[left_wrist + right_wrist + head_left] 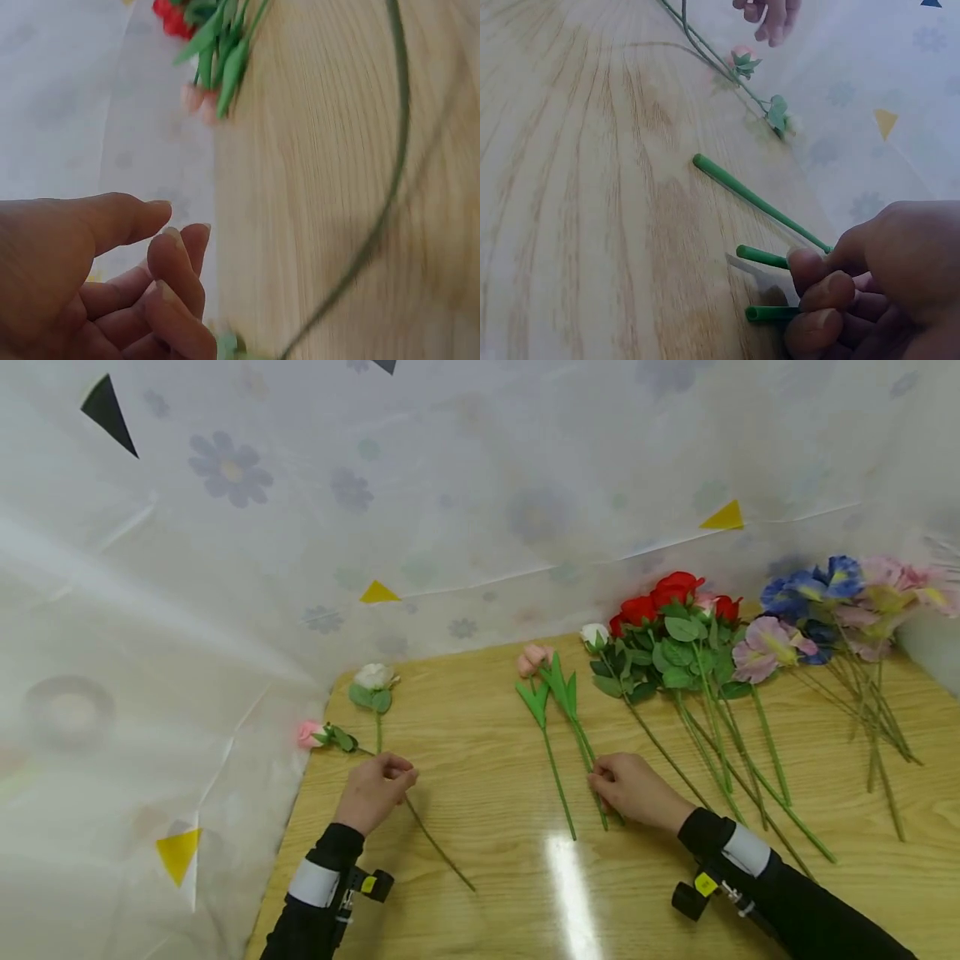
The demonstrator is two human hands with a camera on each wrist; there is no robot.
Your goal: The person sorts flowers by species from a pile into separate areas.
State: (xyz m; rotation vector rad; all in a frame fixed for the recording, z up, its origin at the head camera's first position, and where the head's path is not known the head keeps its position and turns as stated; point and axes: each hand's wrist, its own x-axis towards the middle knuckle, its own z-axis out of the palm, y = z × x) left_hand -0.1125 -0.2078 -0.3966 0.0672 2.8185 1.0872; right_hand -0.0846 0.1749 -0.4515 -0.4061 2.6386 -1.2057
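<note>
My left hand [375, 793] hovers over the stem of a pink rose [310, 734] at the table's left side. In the left wrist view its thumb and fingers [176, 262] are loosely bent with a gap between them, apart from the curved stem [401, 112]. A white rose [375, 677] lies just beyond, its lower stem hidden by the hand. My right hand [630, 787] pinches at the green stems of peach tulips [534, 658]. Two stem ends [761, 256] stick out past its fingers; another tulip stem [757, 202] lies beside them.
Red roses [660, 597] and a white rosebud [595, 636] lie at the back right of the wooden table [480, 877]. Beyond them are blue and pink irises [817, 593], stems crossing. A patterned white sheet [450, 485] rises behind and along the left edge.
</note>
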